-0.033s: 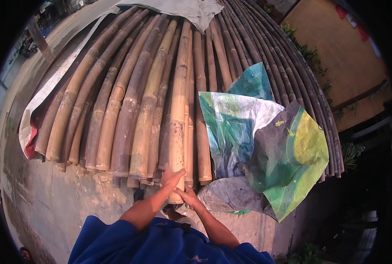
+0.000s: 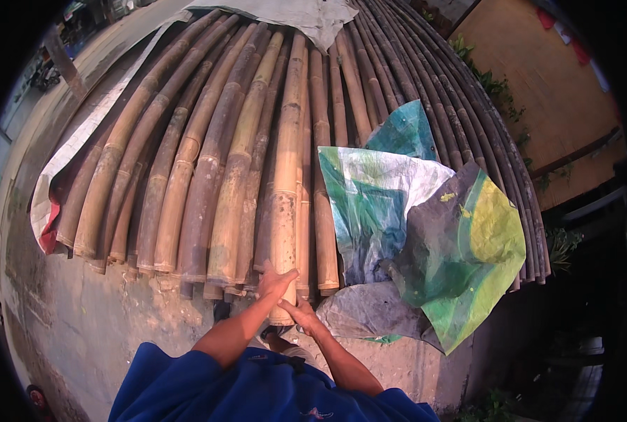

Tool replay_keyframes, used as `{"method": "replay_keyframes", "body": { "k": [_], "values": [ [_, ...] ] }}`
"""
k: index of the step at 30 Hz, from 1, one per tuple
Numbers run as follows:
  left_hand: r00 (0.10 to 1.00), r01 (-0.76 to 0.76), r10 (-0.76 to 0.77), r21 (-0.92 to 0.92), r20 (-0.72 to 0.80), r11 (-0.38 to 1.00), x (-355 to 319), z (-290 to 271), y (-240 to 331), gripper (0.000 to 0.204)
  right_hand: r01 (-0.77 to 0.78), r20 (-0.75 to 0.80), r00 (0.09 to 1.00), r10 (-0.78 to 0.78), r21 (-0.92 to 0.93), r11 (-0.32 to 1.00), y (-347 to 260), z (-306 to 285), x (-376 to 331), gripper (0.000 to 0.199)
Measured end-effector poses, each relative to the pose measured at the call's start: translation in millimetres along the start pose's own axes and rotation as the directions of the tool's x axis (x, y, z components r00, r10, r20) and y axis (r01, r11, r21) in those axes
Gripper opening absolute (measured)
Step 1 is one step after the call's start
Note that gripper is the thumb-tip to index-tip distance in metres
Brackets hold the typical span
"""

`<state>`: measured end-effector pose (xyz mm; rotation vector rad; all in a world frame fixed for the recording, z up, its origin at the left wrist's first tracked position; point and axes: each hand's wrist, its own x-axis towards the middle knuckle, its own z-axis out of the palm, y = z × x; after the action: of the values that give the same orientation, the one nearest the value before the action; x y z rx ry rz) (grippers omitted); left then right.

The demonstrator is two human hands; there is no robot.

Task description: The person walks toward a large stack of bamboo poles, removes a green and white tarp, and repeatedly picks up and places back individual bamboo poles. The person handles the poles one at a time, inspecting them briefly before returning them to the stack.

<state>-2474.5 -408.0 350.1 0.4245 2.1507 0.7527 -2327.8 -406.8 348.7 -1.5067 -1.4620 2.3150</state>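
Note:
A thick, pale tan bamboo pole (image 2: 285, 211) juts toward me from a wide stack, its near end lying past most of the others. My left hand (image 2: 276, 283) is closed on it from the left and over the top, a little back from the end. Lower down, my right hand (image 2: 300, 315) grips the same pole at its right side, close to the cut end; some fingers are hidden by the pole. Beside it lie more bamboo poles (image 2: 240, 169), brown and yellowish, side by side.
A crumpled green, white and yellow plastic sheet (image 2: 426, 232) drapes over the poles to my right. Another pale sheet (image 2: 292, 17) covers the far part of the stack. Concrete ground (image 2: 152, 316) lies below; an orange-brown wall (image 2: 545, 91) with plants stands at right.
My hands and the bamboo pole stay in place. A small red and dark thing at the lower left edge shows slightly more.

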Motion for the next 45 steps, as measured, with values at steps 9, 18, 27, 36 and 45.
{"method": "replay_keyframes", "body": {
  "k": [9, 18, 27, 36, 45],
  "values": [
    [0.725, 0.479, 0.242, -0.725, 0.645, 0.495, -20.1, -35.2, -2.8, 0.076, 0.079, -0.024, 0.997, -0.076, 0.301, 0.950, -27.1, -1.0, -48.0, 0.077],
    [0.956, 0.100, 0.056, -0.498, 0.288, 0.862, -35.9, -5.0, -7.7, 0.090, -0.062, -0.019, 0.997, 0.078, 0.434, 0.899, 14.6, 3.5, -19.4, 0.075],
    [0.639, 0.618, 0.216, -0.660, 0.738, 0.428, -49.1, -40.7, -1.7, 0.079, 0.173, -0.232, 0.940, -0.249, -0.304, 0.937, -17.3, 10.4, -93.8, 0.084],
    [0.912, 0.298, -0.058, -0.557, 0.406, 0.776, -13.3, -27.9, -36.1, 0.092, -0.013, 0.008, 1.000, 0.011, 0.257, 0.966, 35.9, 38.4, -17.1, 0.088],
    [0.975, 0.057, 0.046, -0.443, 0.217, 0.895, -24.1, -47.1, -24.1, 0.086, -0.029, -0.026, 0.999, 0.035, 0.188, 0.982, 28.0, 61.1, -19.5, 0.084]
  ]
}}
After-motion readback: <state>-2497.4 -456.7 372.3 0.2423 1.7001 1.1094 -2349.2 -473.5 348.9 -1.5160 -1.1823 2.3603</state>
